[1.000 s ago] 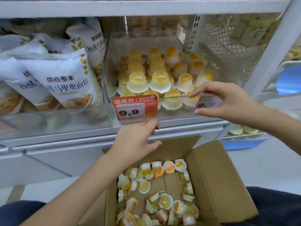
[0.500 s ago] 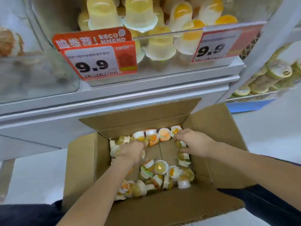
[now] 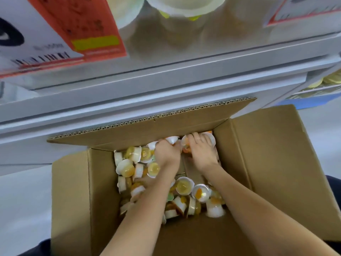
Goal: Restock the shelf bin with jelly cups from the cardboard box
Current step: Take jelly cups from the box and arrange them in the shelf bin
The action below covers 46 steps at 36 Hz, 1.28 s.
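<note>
An open cardboard box (image 3: 273,163) stands on the floor below the shelf, with several loose jelly cups (image 3: 127,168) scattered on its bottom. Both hands are deep in the box at its far wall, side by side. My left hand (image 3: 167,153) has its fingers curled over white-rimmed cups under the far flap. My right hand (image 3: 200,150) curls its fingers round cups, one of them orange, in the far right corner. The clear shelf bin (image 3: 230,34) with stacked jelly cups (image 3: 177,8) fills the top of the view, very close.
A red and white price tag (image 3: 77,34) hangs on the bin's front at upper left, another tag (image 3: 304,13) at upper right. The grey shelf edge (image 3: 166,85) runs just beyond the box's far flap (image 3: 147,126). A blue tray edge (image 3: 313,101) shows at right.
Both hands came down from the shelf front into the box, then slid together toward its far wall and closed on cups. The camera has dropped closer to the box.
</note>
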Each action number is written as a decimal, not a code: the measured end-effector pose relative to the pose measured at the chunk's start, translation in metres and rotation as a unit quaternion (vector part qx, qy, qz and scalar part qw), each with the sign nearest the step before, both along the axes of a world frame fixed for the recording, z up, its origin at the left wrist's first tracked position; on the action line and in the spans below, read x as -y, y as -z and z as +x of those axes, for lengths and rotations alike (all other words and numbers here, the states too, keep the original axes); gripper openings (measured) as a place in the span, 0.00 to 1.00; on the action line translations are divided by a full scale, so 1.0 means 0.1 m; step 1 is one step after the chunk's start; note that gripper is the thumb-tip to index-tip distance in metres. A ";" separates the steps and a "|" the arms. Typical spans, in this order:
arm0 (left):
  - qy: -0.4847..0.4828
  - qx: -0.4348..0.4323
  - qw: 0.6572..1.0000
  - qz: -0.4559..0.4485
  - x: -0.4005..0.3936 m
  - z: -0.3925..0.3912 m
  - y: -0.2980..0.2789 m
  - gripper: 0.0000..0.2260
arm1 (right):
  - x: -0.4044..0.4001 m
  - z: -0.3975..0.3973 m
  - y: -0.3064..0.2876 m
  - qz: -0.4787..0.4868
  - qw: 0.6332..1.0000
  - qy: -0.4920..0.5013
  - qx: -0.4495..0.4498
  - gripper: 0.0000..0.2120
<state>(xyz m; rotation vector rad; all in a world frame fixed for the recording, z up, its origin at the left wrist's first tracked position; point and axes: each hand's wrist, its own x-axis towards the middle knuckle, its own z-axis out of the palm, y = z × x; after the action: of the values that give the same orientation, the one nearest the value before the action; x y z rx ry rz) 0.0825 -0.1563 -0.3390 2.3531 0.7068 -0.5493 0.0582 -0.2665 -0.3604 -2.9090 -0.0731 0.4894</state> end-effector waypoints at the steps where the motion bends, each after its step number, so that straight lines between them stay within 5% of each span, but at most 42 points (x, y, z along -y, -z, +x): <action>1: -0.004 0.002 1.000 0.000 0.00 0.00 0.00 0.20 | -0.01 -0.02 0.04 -0.002 1.000 0.003 0.011 0.20; 6: -0.004 0.015 0.999 -0.039 -0.11 -0.09 0.01 0.20 | -0.06 0.00 0.08 -0.015 1.000 0.018 0.008 0.27; 19: 0.121 0.014 0.981 -0.154 -0.54 -0.51 -0.26 0.23 | 0.02 -0.04 -0.20 -0.018 0.999 -0.016 -0.032 0.20; 30: 0.173 0.023 0.974 -0.147 -0.81 -0.68 -0.62 0.22 | 0.03 -0.10 -0.42 -0.059 0.993 0.006 -0.101 0.30; 38: 0.176 0.002 0.972 -0.154 -0.86 -0.65 -0.39 0.25 | 0.05 0.03 -0.18 -0.186 0.961 -0.171 -0.108 0.27; 46: 0.164 -0.031 0.973 -0.158 -0.84 -0.65 -0.29 0.24 | 0.03 0.07 -0.12 -0.190 0.945 -0.246 -0.100 0.25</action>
<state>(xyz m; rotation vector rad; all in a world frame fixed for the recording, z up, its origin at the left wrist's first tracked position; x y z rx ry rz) 0.0174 -0.0721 -0.3104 2.1648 0.2299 -0.8170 0.0654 -0.2691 -0.3484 -3.1781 -0.7710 0.9730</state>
